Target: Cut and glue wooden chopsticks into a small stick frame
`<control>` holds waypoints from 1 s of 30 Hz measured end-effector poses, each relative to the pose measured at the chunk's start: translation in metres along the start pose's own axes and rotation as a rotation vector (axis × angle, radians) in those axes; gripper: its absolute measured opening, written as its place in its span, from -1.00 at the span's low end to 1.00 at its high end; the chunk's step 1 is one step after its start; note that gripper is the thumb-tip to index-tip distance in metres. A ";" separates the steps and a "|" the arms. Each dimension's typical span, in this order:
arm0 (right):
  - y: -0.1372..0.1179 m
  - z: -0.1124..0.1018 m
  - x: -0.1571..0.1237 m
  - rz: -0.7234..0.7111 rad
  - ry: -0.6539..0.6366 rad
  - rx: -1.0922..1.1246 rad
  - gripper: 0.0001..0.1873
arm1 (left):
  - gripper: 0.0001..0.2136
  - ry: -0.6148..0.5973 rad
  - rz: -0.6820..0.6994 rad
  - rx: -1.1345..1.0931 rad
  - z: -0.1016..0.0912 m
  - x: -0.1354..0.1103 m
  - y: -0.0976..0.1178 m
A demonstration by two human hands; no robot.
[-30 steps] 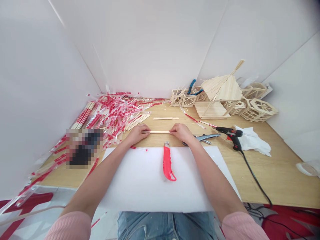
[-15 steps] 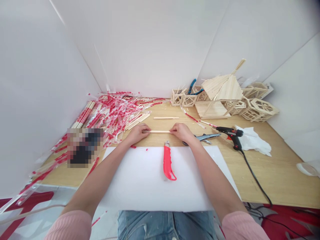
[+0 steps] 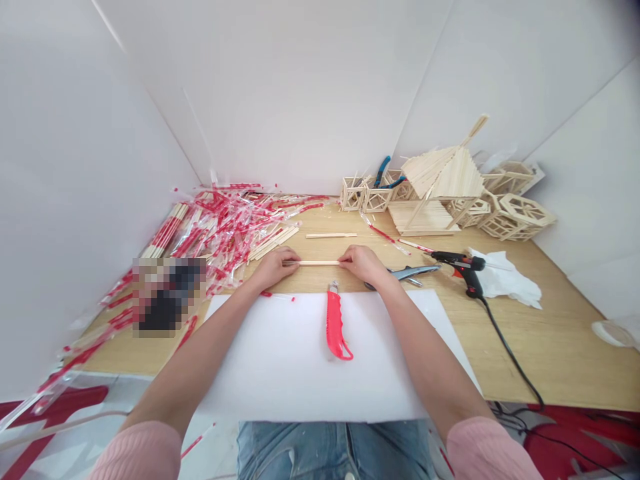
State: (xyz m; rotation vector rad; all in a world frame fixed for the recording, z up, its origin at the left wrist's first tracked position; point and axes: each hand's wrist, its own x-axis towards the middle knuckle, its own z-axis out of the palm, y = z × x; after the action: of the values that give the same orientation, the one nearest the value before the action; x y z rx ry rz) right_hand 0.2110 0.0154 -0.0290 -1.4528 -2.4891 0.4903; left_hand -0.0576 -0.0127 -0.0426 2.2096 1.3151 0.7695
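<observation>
A pale wooden chopstick (image 3: 319, 263), or a pair lying together, stretches crosswise between my two hands just above or on the table; I cannot tell how many sticks there are. My left hand (image 3: 277, 267) pinches its left end, and my right hand (image 3: 359, 261) pinches the right end. Beyond it another wooden stick (image 3: 331, 235) lies loose on the tabletop. Nearer to me, a red-handled cutter (image 3: 335, 323) rests on the white foam sheet (image 3: 280, 373). By my right wrist lie grey metal pliers (image 3: 410, 273), partly hidden by the arm.
Red-and-clear chopstick wrappers (image 3: 225, 227) heap up at the left with loose sticks. A stick-built house model (image 3: 445, 173), lattice frames (image 3: 515, 217) and blue-handled pliers (image 3: 383, 171) stand at the back right. A black glue gun (image 3: 457, 261) with cord lies beside crumpled tissue (image 3: 510, 283).
My hands keep the same pinch on the chopstick. Only a slight shift of the whole view shows.
</observation>
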 end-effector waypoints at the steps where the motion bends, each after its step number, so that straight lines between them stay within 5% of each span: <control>1: 0.000 0.000 0.000 -0.001 -0.001 -0.006 -0.79 | -0.81 0.003 0.001 -0.005 0.000 0.000 0.000; 22: -0.001 -0.006 -0.003 -0.016 0.055 0.043 -0.81 | -0.80 0.027 -0.017 -0.107 -0.001 -0.001 0.002; 26: -0.004 -0.014 -0.006 -0.008 0.163 0.247 -0.75 | -0.78 0.078 -0.062 -0.200 -0.005 -0.001 0.003; 30: -0.012 -0.019 -0.003 0.039 0.268 0.719 -0.53 | -0.72 0.073 -0.241 -0.443 -0.005 0.000 0.007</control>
State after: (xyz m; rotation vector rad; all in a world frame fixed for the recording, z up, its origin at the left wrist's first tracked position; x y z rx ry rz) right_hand 0.2093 0.0102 -0.0067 -1.1677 -1.7928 0.9919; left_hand -0.0561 -0.0154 -0.0345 1.6593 1.2700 0.9483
